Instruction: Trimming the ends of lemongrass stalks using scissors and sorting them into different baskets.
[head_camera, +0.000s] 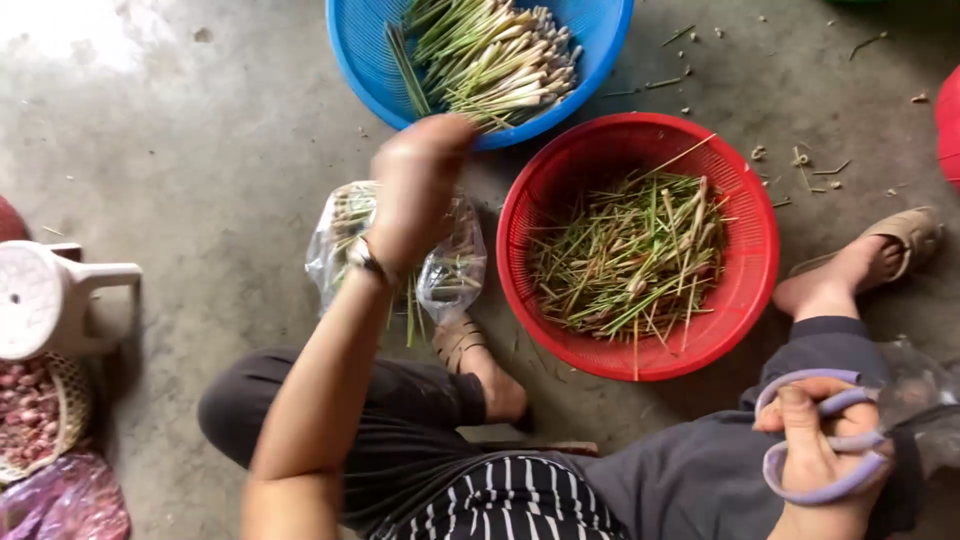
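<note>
My left hand (415, 185) reaches forward to the near rim of a blue basket (365, 60), its fingers closed around the ends of trimmed green stalks (490, 55) piled inside. My right hand (815, 450) rests on my right knee and grips lavender-handled scissors (835, 440). A red basket (750, 250) between my feet holds thin green stalk trimmings (630, 250). A clear plastic bag (450, 270) with more stalks lies under my left forearm.
A white plastic jug (50, 300) stands at the left, beside a woven basket of small red shallots (35, 410) and a pink bag (65, 500). Stalk scraps litter the concrete floor (200, 150). My sandalled feet flank the red basket. Clear plastic lies by my right knee.
</note>
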